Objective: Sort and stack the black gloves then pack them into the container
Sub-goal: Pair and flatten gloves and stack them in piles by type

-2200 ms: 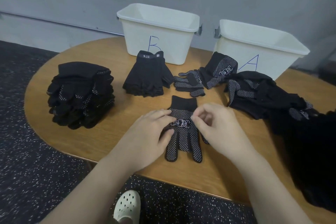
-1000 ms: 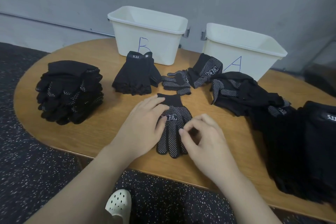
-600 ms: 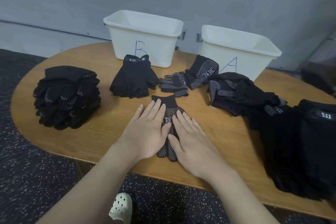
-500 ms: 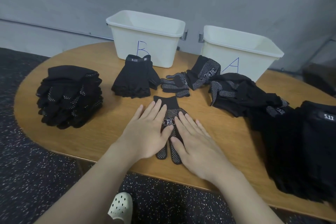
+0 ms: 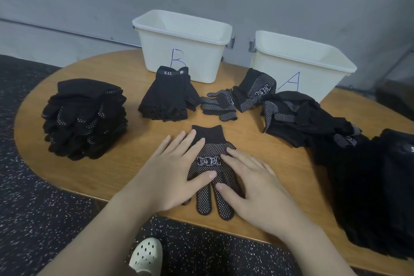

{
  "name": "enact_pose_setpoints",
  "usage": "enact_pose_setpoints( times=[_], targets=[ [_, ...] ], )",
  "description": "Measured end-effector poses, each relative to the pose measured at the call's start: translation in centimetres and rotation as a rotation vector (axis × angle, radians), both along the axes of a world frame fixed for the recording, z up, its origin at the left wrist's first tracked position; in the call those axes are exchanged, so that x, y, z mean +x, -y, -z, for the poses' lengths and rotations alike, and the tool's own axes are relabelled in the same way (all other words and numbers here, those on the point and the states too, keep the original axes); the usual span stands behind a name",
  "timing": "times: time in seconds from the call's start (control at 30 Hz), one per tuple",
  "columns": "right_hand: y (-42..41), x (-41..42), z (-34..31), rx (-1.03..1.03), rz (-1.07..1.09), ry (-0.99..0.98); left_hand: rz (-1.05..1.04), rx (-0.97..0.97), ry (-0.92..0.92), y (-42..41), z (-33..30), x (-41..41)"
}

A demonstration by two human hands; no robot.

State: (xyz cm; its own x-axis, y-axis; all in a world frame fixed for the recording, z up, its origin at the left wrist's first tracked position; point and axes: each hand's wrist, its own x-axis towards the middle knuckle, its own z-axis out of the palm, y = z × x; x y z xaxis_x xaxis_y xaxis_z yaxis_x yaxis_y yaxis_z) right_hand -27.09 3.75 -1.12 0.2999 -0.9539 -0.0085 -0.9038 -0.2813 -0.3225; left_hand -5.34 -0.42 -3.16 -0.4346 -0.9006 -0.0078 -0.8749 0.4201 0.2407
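Both flat hands, left hand (image 5: 172, 175) and right hand (image 5: 253, 186), have slid apart. More of the dotted glove (image 5: 211, 163) shows, at 6 o'clock on the table (image 5: 112, 163).

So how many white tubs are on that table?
2. The tub marked B stands at the back of the table, left of centre; the tub marked A stands to its right. Nothing shows in either; their floors are hidden.

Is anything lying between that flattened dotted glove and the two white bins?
Yes. Between the dotted glove and bin B sits a plain glove stack; toward bin A lie loose dotted gloves.
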Motion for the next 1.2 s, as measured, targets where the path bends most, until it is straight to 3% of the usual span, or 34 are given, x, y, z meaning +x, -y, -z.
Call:
enact_pose_setpoints(
  times=[0.13, 0.23, 0.33, 0.63, 0.93, 1.2],
  targets=[
    [1.7, -1.1, -0.5, -0.114, 0.044, 0.252, -0.029, 0.036, -0.034, 0.5, -0.6, 1.0],
    [3.8, -1.9, -0.4, -0.252, 0.100, 0.329, -0.065, 0.026, -0.123, 1.2, -0.9, 0.9],
    [6.0, -1.7, 0.5, -0.249, 0.209, 0.383, -0.037, -0.027, -0.126, 1.5, -0.9, -0.6],
    [10.3, 0.7, 1.3, -0.252, 0.368, 0.319, -0.057, -0.036, -0.077, 0.4, 0.0, -2.9],
    [12.6, 1.9, 0.4, -0.286, 0.527, 0.069, -0.042, -0.023, -0.048, 0.6, -0.4, 0.6],
    [13.3, 2.6, 0.0, -0.269, 0.645, 0.142, -0.034, 0.060, -0.061, 0.7, -0.9, 1.8]
  ],
)
